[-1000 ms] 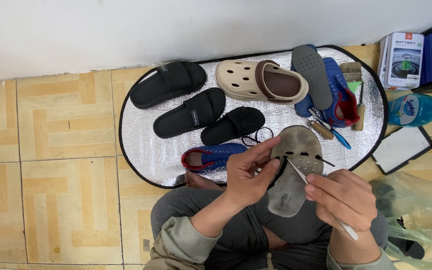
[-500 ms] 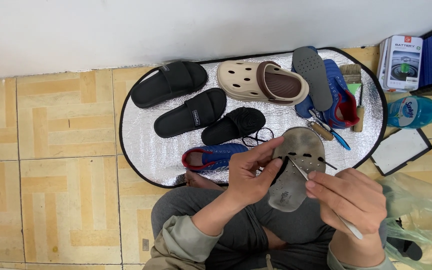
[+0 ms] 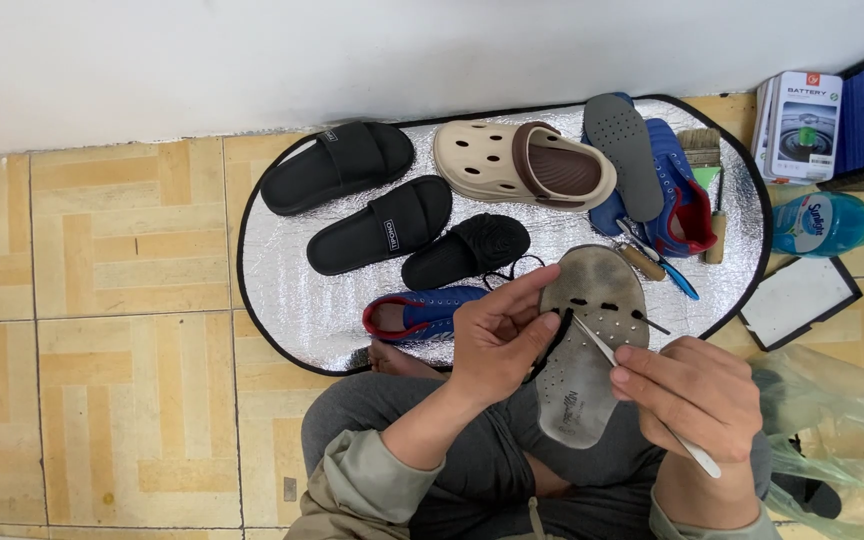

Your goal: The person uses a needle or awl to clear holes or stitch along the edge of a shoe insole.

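I see my left hand [image 3: 497,335] gripping the grey insole [image 3: 584,345] by its left edge over my lap (long axis running away from me), while my right hand [image 3: 697,400] pinches a thin white pick [image 3: 652,408] angled up-left onto it.

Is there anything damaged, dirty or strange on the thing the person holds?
Yes. The grey insole held by the left hand looks worn and dirty, with brownish stains toward its front. A black lace is threaded through its holes, which is unusual for an insole. The right hand holds a thin metal tool against it.
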